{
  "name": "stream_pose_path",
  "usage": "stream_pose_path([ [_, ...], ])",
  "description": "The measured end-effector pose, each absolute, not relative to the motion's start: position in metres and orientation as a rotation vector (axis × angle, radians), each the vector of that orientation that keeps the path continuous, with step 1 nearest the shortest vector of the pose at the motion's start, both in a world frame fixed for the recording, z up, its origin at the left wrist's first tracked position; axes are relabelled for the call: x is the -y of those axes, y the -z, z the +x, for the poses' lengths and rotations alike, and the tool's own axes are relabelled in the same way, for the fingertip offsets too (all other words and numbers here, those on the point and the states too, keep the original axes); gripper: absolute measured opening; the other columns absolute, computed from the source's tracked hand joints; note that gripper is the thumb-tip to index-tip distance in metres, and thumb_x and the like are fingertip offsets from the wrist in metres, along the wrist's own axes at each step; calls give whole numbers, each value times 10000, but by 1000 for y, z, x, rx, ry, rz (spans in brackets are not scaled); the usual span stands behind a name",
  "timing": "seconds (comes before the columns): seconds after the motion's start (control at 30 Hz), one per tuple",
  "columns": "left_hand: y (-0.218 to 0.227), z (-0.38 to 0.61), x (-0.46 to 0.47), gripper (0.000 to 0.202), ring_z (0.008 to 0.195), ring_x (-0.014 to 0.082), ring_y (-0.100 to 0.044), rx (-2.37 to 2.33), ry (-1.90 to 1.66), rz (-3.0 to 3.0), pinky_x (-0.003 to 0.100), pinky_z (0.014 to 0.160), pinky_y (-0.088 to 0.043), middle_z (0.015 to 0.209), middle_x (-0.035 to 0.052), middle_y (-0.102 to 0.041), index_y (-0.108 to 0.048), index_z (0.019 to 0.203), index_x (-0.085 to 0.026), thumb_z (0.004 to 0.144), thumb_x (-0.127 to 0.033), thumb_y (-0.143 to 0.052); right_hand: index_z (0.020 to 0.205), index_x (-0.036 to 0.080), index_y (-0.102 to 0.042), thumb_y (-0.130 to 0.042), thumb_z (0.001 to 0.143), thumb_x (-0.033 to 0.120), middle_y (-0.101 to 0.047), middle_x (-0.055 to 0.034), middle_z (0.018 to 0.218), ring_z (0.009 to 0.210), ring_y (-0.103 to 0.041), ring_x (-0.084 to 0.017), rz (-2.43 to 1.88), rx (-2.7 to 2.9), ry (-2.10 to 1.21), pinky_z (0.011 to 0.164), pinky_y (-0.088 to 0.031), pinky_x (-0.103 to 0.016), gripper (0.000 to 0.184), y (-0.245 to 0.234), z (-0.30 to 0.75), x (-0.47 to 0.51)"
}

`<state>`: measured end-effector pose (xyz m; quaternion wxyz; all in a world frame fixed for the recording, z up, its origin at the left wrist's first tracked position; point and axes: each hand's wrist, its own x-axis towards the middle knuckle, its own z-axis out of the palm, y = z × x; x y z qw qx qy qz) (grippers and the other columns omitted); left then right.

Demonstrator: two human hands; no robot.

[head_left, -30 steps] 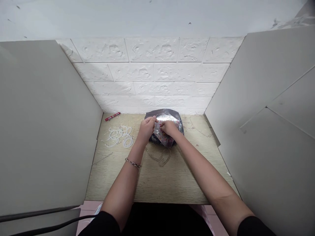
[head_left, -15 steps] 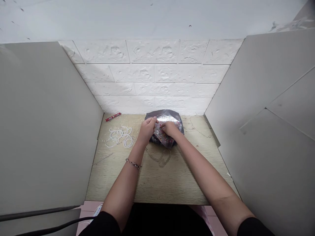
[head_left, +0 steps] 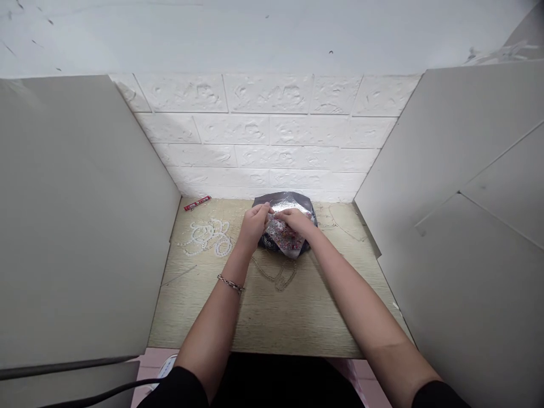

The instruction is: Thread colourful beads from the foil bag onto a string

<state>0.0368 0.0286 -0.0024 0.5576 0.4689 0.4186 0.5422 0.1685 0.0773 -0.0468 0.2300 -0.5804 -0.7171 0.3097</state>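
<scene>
A shiny foil bag [head_left: 289,202] lies at the back of the wooden table [head_left: 272,317]. In front of it sits a small clear packet of coloured beads [head_left: 284,239]. My left hand [head_left: 254,224] pinches the packet's top edge with closed fingers. My right hand [head_left: 296,220] is closed on the same edge, close beside the left. Just below the packet a thin beaded chain [head_left: 276,274] loops on the table. A bracelet [head_left: 230,283] circles my left wrist.
A pile of white pearl strands [head_left: 208,235] lies left of my hands. A small red item [head_left: 197,202] rests at the back left corner. Grey partition boards [head_left: 76,226] stand on both sides, and a white brick-pattern wall [head_left: 263,136] closes the back.
My hands have stayed on the bead packet; the right hand's fingers have shifted slightly along its top edge. The view has tilted a little.
</scene>
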Motion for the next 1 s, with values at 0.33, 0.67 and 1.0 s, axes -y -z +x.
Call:
stream_pose_path([
  [0.33,-4,24,-30,155,284,14,-170,-578,-1210,554,131,284,-108,386,-102,-182,-404,623,-156,746,-240,-445,659,166,-434,-372,738,275,-384,39,514,425,-311,-62,-974,1247,-1898,429,-285,-182,149,31,179,-75],
  [0.67,-1,23,-34,158,273,9,-197,-553,-1214,444,131,283,-120,378,-101,-195,-398,621,-151,764,-212,-421,688,159,-511,-344,756,346,-534,-16,618,560,-471,-110,-1653,1762,-861,503,-356,-212,259,48,169,-84],
  [1.0,0,24,-33,148,282,9,-199,-603,-1227,512,134,289,-125,387,-103,-195,-405,632,-155,735,-240,-467,789,206,-581,-447,669,128,-601,-59,885,848,-524,-191,-1905,2069,-455,666,-361,-272,196,50,173,-78],
])
